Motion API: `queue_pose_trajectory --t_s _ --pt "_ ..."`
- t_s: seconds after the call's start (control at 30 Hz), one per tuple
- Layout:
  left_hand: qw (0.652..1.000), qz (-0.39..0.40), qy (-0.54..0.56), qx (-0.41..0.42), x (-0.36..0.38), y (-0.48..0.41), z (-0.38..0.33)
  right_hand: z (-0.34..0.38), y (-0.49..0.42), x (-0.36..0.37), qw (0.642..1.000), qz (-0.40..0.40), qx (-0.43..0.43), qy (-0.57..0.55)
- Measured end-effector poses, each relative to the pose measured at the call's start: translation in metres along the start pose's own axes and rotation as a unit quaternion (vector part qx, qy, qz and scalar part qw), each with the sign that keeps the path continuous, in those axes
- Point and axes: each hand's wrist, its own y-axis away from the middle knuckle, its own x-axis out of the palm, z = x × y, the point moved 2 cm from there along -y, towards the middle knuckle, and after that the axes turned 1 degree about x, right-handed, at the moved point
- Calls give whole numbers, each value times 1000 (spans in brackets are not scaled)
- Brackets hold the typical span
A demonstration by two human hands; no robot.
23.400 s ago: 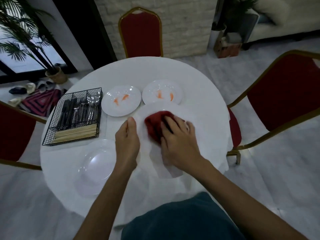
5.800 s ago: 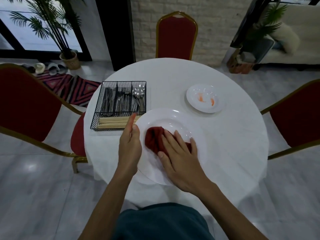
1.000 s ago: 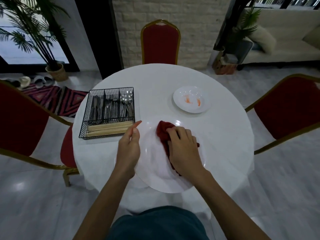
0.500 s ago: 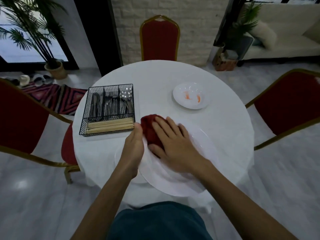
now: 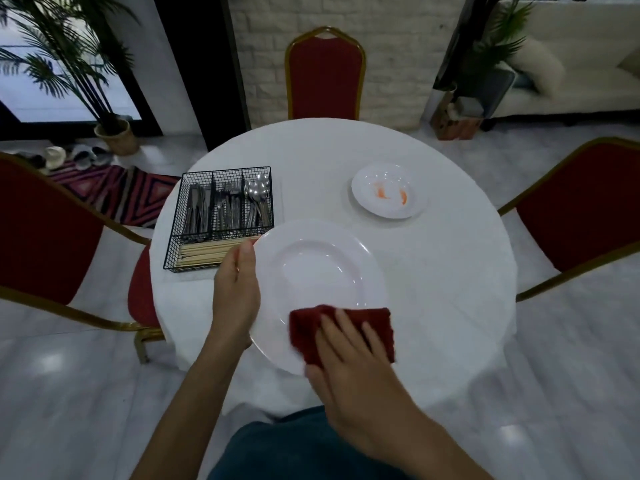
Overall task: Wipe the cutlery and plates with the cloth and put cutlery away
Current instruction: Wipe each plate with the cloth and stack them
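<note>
Table (image 5: 433,271), round, white-clothed; near rim below both forearms, bare cloth open across the far half and the right side. Wire caddy (image 5: 221,216) at left edge, holding knives, forks and spoons in three far compartments, chopsticks in the near one. Small plate (image 5: 388,190), orange smears, far right, well apart from the hands. Large white plate (image 5: 318,278) at centre near side, its left rim pinched by left hand (image 5: 237,289), thumb on top, just beside the caddy's near corner. Red cloth (image 5: 341,329) lies on the plate's near-right rim, pressed flat under right hand (image 5: 356,368), fingers spread, not curled. Red chairs at left, far side and right.
</note>
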Motion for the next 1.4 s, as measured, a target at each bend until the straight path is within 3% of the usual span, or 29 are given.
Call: queue_pose_trajectory --t_s 0.1,0.17,0.27,0.37,0.5,0.63,0.7,0.83,0.93,1.07,1.2,1.3,1.4 --pt "1000 19 9 -21 11 9 8 26 -7 -21 989 72 -13 -132" --pt "998 42 9 -42 19 14 13 28 -23 -27 990 28 -30 -137" --pt "995 55 35 -78 23 14 13 2 -51 -24 994 -25 -62 -92" --pt "997 62 16 -46 25 17 3 -35 -72 -19 996 -63 -47 -29" --pt "1000 24 9 2 10 11 -11 -58 -75 -10 997 -70 17 31" --pt "1000 -19 0 23 -9 -1 -12 -40 -45 10 998 -50 1 42" --pt "999 -27 -8 37 -12 -3 -10 -21 -27 19 998 -50 -31 11" --pt "1000 -2 -13 22 1 4 2 13 -19 6 990 32 -55 -124" --pt "999 21 -27 5 14 15 7 11 -41 -5 990 -29 -60 -121" --pt "996 83 -28 -7 29 23 7 -28 -79 -11 991 -125 2 -55" --pt "992 97 -68 42 24 26 3 -78 -99 -36 980 -180 58 -67" --pt "994 60 -49 83 11 22 -11 -102 -85 -46 943 -206 131 -224" --pt "992 21 -11 123 3 16 -25 -104 -65 -33 847 -201 244 -427"
